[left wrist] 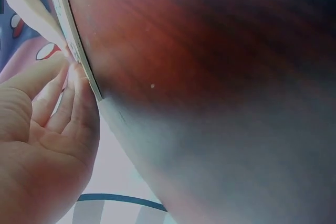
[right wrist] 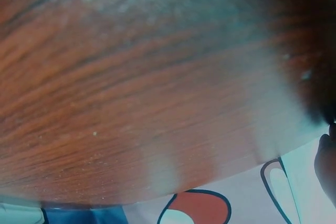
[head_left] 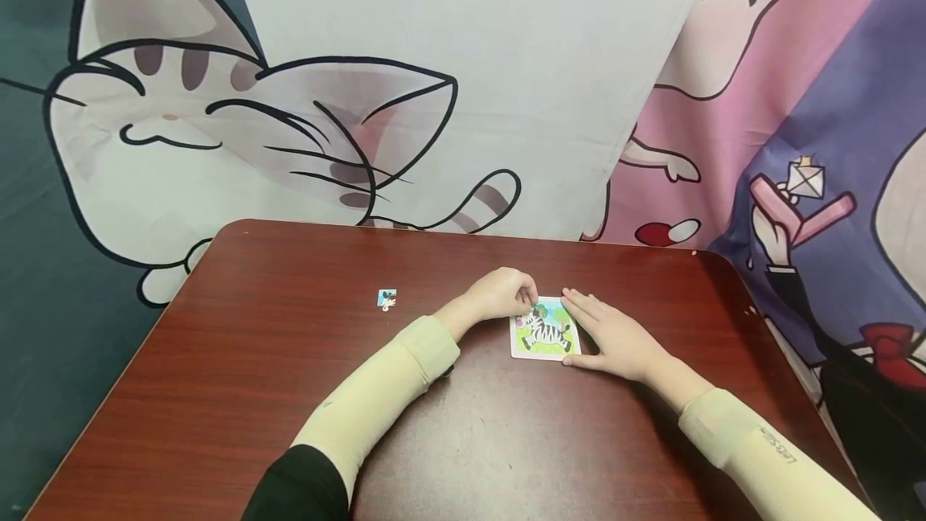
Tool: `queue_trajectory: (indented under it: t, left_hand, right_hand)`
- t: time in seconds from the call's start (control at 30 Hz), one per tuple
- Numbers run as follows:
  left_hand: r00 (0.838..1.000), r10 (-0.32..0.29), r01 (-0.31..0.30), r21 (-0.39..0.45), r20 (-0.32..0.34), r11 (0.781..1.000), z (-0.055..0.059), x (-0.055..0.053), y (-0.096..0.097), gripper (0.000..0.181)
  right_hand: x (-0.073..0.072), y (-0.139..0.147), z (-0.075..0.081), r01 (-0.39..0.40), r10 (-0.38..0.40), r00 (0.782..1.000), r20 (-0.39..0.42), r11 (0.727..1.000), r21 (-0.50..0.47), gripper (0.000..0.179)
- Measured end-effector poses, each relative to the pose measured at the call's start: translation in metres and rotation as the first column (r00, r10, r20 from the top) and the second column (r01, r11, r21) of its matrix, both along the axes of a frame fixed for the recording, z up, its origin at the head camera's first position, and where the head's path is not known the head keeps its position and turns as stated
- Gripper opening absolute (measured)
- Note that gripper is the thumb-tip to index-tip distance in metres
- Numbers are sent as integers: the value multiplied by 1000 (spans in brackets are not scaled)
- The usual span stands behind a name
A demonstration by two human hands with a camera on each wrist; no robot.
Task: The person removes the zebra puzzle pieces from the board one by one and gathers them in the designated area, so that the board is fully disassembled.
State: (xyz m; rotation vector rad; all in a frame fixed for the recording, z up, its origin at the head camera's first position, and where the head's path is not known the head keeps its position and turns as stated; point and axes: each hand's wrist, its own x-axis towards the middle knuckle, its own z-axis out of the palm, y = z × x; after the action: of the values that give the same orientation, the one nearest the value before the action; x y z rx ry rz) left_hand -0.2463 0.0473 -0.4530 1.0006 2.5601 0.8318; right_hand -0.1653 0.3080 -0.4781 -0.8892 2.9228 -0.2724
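A square picture puzzle of a zebra [head_left: 546, 332] with a white border lies flat on the brown table. At its upper left corner is my left hand [head_left: 501, 293], fingers curled, seeming to pinch a small puzzle piece that the fingers mostly hide. In the left wrist view, the thumb and fingertips of the left hand [left wrist: 52, 114] meet against the puzzle's edge [left wrist: 73, 35]. My right hand [head_left: 615, 338] steadies the right side, its fingers straight at the upper corner and its thumb at the lower one. A loose puzzle piece [head_left: 387, 299] lies apart to the left.
The brown table [head_left: 289, 360] has rounded far corners. Behind it hangs a white cloth with a cartoon cat [head_left: 174, 119], next to a pink and purple printed cloth [head_left: 788, 127]. The right wrist view shows mostly the tabletop [right wrist: 131, 103].
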Motion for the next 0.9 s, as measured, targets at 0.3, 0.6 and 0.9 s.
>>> queue_trajectory:
  t: [0.3,0.6,0.9]
  left_hand:
    - [1000,22,-22,-7,-12,1000,-5,1,6,8]
    - [996,85,-85,-12,4,996,-2,4,9,13]
    - [994,104,-105,-31,-42,994,-14,0,13,16]
  right_hand:
    - [2,3,-4,-2,1,1000,-12,1000,-4,104]
    - [-1,4,-5,-14,14,1000,-24,1000,-3,104]
    - [-2,4,-6,-14,14,1000,-22,1000,-2,105]
